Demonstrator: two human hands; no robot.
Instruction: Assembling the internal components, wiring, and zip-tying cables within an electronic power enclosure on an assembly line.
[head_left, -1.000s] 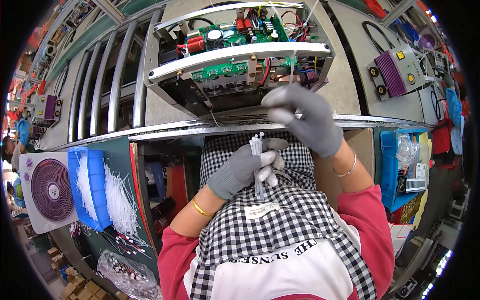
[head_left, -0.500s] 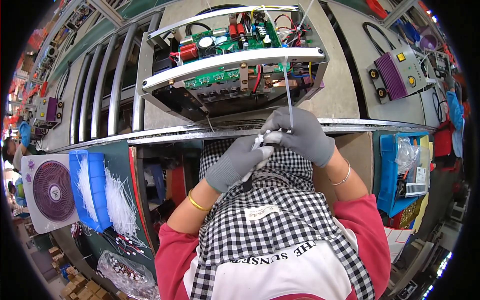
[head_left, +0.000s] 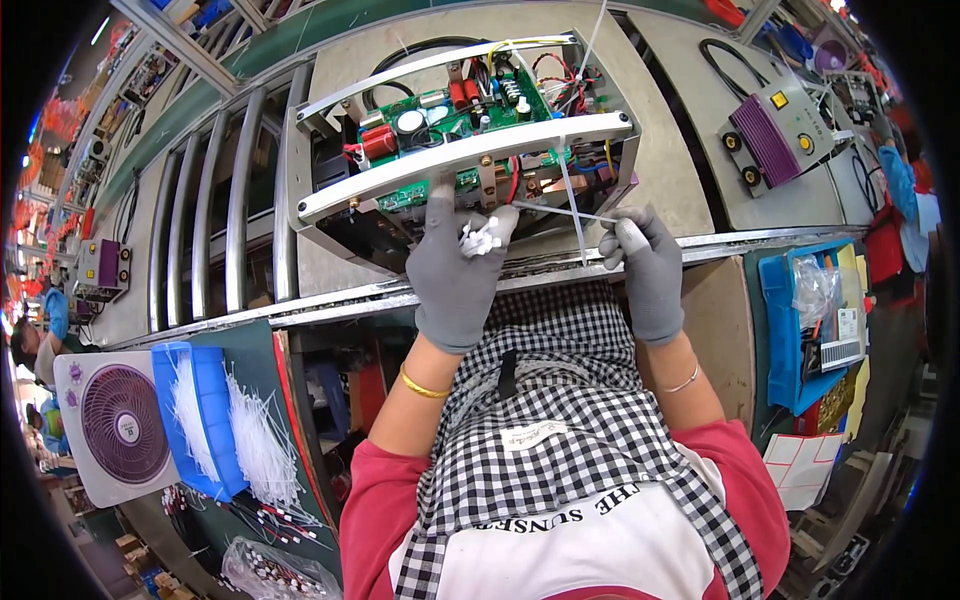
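An open-sided device [head_left: 465, 140] with a metal frame and a green circuit board [head_left: 455, 120] stands on the bench in front of me. My gloved left hand [head_left: 452, 270] is at its near side, a finger reaching up to the lower board edge. Small white plastic pieces [head_left: 482, 238] are bunched in that hand. My gloved right hand [head_left: 645, 270] pinches the end of a thin white cable tie [head_left: 565, 211], which stretches across to my left thumb. Another white cable tie [head_left: 574, 205] hangs from the frame's near bar, crossing the first. My left fingertip's contact is hidden.
Metal rollers [head_left: 240, 195] lie left of the device. A blue bin [head_left: 205, 415] of white cable ties stands by a fan [head_left: 120, 425] at the left. To the right are a purple-sided unit [head_left: 770, 140] and a blue tray [head_left: 790, 330]. The bench's metal edge [head_left: 370, 297] runs before me.
Both hands have moved apart from in front of my apron. The left rose to the device with the white pieces; the right moved rightward, a cable tie now stretched between them.
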